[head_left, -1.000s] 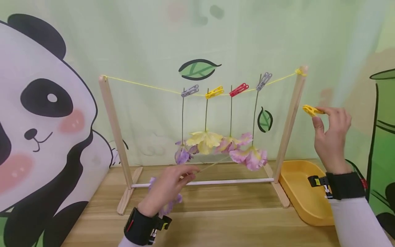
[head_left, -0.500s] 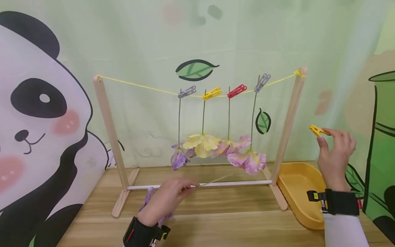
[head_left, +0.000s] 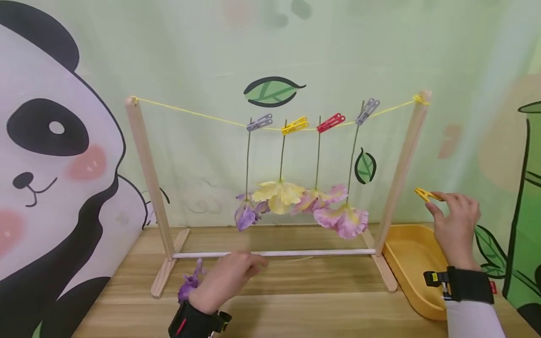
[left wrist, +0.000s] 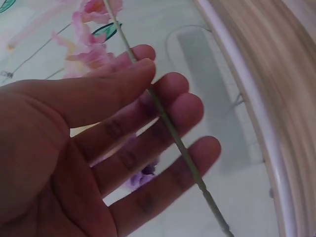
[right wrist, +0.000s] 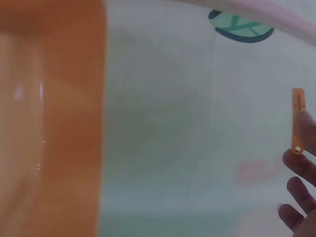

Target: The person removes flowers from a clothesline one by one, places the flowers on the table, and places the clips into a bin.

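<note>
Pinching a thin green stem (left wrist: 171,129) between thumb and fingers, the left hand (head_left: 226,284) hangs low over the table (head_left: 296,305). A loose purple flower (head_left: 190,283), presumably that stem's head, shows beside the wrist; gripping partway along probably spares the petals. Farther off, near the yellow tray (head_left: 416,260), the right hand (head_left: 456,230) grips a yellow clothespin (head_left: 424,194) at one end, likely so the other stays free. Beyond, two wooden posts (head_left: 150,178) and a white rod (head_left: 313,253) support a yellow string (head_left: 190,111), raised, it seems, so flowers can dangle. A grey peg (head_left: 259,122), a yellow peg (head_left: 295,126), a red peg (head_left: 331,123) and a second grey peg (head_left: 368,111) clamp stems there, leaving four hung flowers (head_left: 280,196) head-down.

Against half a second ago, the held stem's free end has dipped from slanting upward to nearly level, and the loose flower stands farther left of the wrist. The right hand is lower than a second ago; the hung flowers look unchanged.
</note>
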Available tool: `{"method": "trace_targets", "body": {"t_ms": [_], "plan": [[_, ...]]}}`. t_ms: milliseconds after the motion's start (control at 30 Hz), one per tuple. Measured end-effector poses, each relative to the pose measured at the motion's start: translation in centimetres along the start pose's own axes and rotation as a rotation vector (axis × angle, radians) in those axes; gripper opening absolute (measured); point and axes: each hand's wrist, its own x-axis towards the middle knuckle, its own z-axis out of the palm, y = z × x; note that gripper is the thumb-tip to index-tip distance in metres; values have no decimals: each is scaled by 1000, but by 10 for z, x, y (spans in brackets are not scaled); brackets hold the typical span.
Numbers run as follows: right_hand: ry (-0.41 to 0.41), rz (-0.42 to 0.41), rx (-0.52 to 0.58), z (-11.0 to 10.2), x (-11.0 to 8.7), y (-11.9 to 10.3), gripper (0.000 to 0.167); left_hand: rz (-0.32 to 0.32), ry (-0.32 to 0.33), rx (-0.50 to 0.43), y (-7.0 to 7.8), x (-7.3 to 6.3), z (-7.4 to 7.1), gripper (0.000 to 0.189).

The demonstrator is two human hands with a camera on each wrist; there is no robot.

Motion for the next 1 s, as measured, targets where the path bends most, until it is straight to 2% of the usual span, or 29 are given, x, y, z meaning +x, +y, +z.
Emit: {"method": "trace_targets", "body": {"t_ms": [200,367,500,667,767,867,1000], "plan": [[-106,34,-51,3,-6,11,28,54,-49,63,-3,-2,10,19],[-257,44,-112,9,-5,18,26,61,-78,64,-8,0,22,14],[-443,57,-164,11,-2,21,27,45,-99,62,-11,2,31,14],[-763,133,-213,8,2,26,32,77,-63,109,-13,2,41,16],[-913,106,-245,10,1,31,31,96,-51,101,-13,0,44,18],[-1002,104,-234,12,-2,33,27,84,-77,63,-13,-1,45,19],[-1053,130,-176,14,-6,33,23,57,-105,33,-13,-2,45,19]]}}
